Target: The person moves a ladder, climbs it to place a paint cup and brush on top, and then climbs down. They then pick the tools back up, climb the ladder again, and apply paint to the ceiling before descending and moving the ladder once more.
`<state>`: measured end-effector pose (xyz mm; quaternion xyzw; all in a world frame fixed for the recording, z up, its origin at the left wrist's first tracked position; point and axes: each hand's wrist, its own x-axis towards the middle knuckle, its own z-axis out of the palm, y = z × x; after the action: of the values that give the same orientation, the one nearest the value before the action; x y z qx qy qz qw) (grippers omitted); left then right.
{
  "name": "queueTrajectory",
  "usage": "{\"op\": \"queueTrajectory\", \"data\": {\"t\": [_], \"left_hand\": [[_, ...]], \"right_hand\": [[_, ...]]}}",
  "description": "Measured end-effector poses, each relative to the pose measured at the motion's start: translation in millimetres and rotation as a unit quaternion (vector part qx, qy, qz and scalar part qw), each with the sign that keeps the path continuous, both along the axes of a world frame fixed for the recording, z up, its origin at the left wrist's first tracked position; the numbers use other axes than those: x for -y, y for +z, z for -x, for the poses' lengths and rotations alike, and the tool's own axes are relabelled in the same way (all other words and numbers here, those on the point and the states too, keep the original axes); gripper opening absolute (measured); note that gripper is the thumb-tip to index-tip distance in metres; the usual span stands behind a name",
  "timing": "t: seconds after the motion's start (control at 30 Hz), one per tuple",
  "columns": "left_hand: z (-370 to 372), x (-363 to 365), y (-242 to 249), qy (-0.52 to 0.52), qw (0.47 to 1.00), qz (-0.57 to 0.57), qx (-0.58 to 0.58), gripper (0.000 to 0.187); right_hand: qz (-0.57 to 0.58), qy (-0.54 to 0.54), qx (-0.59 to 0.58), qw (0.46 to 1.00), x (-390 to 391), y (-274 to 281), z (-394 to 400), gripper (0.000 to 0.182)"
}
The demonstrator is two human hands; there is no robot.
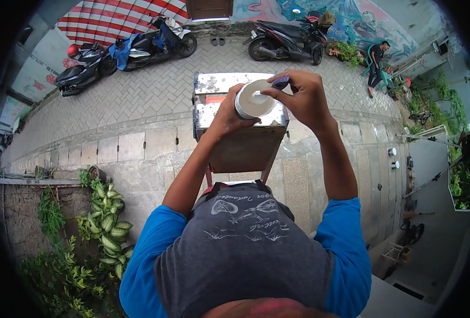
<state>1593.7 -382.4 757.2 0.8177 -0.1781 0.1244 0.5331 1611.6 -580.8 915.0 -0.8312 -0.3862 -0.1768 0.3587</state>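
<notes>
A white tub (241, 108) is tilted toward me above a small table (214, 83) with a worn white top. My left hand (226, 114) is wrapped round the tub's left side and underside. Over the tub's right rim, my right hand (300, 99) pinches a small purple thing (280, 82), with the thumb close to the opening. Something pale and whitish shows inside the tub; its nature is unclear. An orange-red strip (214, 99) lies in the gap of the table top, left of the tub.
Parked motorbikes (285, 41) stand beyond the table, with others (163, 44) at the back left. A person (376, 66) sits on a green chair at the far right. Leafy plants (109, 228) grow at the lower left. Two white cans (393, 158) are on the right.
</notes>
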Motion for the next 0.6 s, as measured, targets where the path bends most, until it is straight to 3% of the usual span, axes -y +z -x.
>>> {"op": "queueTrajectory", "data": {"t": [0.1,0.33,0.4,0.53,0.6], "left_hand": [[1,-1,2,-0.010,0.998,0.041,-0.042,0.104],[1,1,3,-0.003,1.000,0.029,-0.009,0.100],[0,1,5,-0.009,1.000,0.029,-0.004,0.100],[1,3,13,-0.027,0.999,0.031,-0.014,0.099],[-2,5,14,-0.026,0.999,0.032,-0.012,0.096]], "right_hand": [[-0.019,-0.010,-0.010,1.000,-2,-3,3,0.027],[0.006,0.022,-0.020,1.000,1,-13,4,0.021],[-0.008,0.024,0.033,0.999,0,-14,5,0.021],[-0.068,0.018,0.030,0.997,2,-16,4,0.026],[-0.125,-0.066,-0.029,0.990,7,-16,5,0.022]]}}
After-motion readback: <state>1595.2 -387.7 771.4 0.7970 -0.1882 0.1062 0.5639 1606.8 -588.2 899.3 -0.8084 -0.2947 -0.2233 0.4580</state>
